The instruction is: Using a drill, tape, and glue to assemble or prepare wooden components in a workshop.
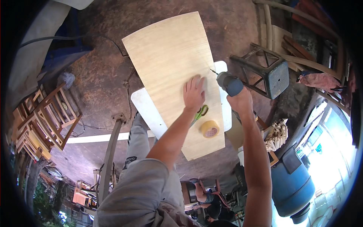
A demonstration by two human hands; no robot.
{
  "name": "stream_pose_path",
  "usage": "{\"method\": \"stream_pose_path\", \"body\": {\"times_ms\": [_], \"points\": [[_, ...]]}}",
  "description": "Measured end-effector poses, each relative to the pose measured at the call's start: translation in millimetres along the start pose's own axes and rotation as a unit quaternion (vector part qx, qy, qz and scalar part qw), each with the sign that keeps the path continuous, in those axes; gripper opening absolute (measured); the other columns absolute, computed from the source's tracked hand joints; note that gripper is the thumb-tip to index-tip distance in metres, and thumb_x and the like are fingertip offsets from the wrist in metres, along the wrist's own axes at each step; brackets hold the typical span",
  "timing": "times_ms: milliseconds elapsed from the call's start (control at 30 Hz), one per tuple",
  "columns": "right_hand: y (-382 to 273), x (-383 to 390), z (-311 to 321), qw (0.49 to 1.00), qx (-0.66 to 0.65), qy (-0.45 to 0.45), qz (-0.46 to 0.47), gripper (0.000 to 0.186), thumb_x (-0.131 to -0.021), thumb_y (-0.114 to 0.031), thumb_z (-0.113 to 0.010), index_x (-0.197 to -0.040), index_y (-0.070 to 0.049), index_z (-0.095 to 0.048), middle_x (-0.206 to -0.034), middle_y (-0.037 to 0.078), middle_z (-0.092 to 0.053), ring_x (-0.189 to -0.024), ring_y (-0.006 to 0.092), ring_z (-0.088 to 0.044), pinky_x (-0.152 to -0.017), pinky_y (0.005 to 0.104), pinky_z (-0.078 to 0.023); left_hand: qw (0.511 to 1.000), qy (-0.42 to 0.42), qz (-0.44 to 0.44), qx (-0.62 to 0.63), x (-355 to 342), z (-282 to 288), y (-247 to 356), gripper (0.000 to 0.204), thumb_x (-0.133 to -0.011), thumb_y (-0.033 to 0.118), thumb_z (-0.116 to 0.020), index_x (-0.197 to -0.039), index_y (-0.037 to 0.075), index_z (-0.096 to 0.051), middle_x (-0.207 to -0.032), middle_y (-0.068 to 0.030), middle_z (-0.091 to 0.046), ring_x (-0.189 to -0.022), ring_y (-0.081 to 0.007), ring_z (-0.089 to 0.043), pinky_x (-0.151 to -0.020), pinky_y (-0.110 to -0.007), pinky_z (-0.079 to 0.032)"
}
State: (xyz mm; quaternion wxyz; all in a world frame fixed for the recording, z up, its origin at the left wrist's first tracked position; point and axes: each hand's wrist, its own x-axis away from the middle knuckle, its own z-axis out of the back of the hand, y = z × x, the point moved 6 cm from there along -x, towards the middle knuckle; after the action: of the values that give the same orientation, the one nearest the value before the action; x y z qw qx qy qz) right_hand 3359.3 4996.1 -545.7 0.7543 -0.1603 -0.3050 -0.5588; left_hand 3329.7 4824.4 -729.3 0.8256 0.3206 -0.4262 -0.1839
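Well, leftmost from where I watch, the white counter (145, 106) shows a corner beyond the plywood sheet (170, 62), which lies across it and overhangs at the far and near ends. The sheet's long axis runs away from the wearer, its wider far end leaning left and its narrower end nearer the body. I judge it light for its area and fairly stiff, though likely to flex where it overhangs; the smooth face may slide, and the edges could splinter. To lift it, I'd take both long edges near the middle.

The left hand (194, 92) lies flat on the sheet, fingers slightly spread, gripping nothing. Just beside its wrist are the green-handled scissors (199, 114), partly covered by the arm, then a yellow tape roll (208, 125).

Next comes the power drill (230, 84), its bit aimed forward and left at the sheet's right edge; I can't tell whether the tip touches. I'd expect it to be dense and rigid, best held by its handle. There the right hand (241, 101) is wrapped around it, well apart from the left.
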Motion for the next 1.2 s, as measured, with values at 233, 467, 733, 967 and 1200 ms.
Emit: {"method": "stream_pose_path", "body": {"times_ms": [233, 467, 733, 967, 1200], "points": [[-18.3, -6.8, 3.8, 0.999, 0.019, -0.012, 0.033, 0.035, -0.071, -0.018, -0.071, -0.103, -0.004, -0.073, -0.099, 0.024, -0.072, -0.100, 0.0407, -0.069, -0.090, 0.0461, -0.055, 0.954, -0.050, -0.149, -0.256, -6.3, 7.4, -5.9, 0.101, -0.082, 0.049, -0.074, -0.162, 0.026, -0.017, -0.169, -0.0060, -0.010, -0.155, -0.0313, -0.010, -0.123, -0.056, -0.011], [-15.9, -6.3, 8.6, 0.995, 0.069, -0.054, 0.045, 0.052, -0.072, -0.020, -0.073, -0.123, -0.013, -0.068, -0.102, 0.020, -0.073, -0.101, 0.0384, -0.069, -0.090, 0.0454, -0.055, 0.949, -0.121, -0.137, -0.259, 4.3, 2.3, -11.4, 0.104, -0.084, 0.054, -0.071, -0.163, 0.024, -0.010, -0.169, -0.0097, -0.003, -0.155, -0.0351, -0.001, -0.123, -0.058, -0.005], [-13.3, -6.1, 4.7, 0.993, 0.070, -0.052, 0.084, 0.056, -0.073, -0.021, -0.072, -0.128, -0.014, -0.065, -0.104, 0.020, -0.073, -0.102, 0.0375, -0.069, -0.091, 0.0446, -0.055, 0.949, -0.113, -0.139, -0.261, 4.0, 3.5, -10.5, 0.105, -0.083, 0.055, -0.071, -0.163, 0.024, -0.009, -0.169, -0.0104, -0.003, -0.155, -0.0367, -0.002, -0.123, -0.059, -0.005], [-11.5, -13.1, 0.1, 0.989, 0.099, -0.053, 0.095, 0.056, -0.073, -0.023, -0.073, -0.128, -0.017, -0.065, -0.103, 0.020, -0.073, -0.101, 0.0376, -0.070, -0.091, 0.0440, -0.055, 0.950, -0.110, -0.144, -0.255, 4.8, 2.7, -13.5, 0.105, -0.083, 0.056, -0.071, -0.163, 0.025, -0.010, -0.169, -0.0106, -0.004, -0.155, -0.0371, -0.003, -0.123, -0.059, -0.005], [-18.8, -15.5, -2.0, 0.987, 0.106, -0.055, 0.110, 0.054, -0.073, -0.022, -0.073, -0.125, -0.015, -0.066, -0.102, 0.020, -0.073, -0.101, 0.0383, -0.069, -0.089, 0.0449, -0.055, 0.954, -0.084, -0.152, -0.245, 5.7, 7.5, -13.9, 0.105, -0.081, 0.053, -0.074, -0.162, 0.026, -0.013, -0.169, -0.0080, -0.007, -0.155, -0.0340, -0.005, -0.123, -0.057, -0.007]]}}
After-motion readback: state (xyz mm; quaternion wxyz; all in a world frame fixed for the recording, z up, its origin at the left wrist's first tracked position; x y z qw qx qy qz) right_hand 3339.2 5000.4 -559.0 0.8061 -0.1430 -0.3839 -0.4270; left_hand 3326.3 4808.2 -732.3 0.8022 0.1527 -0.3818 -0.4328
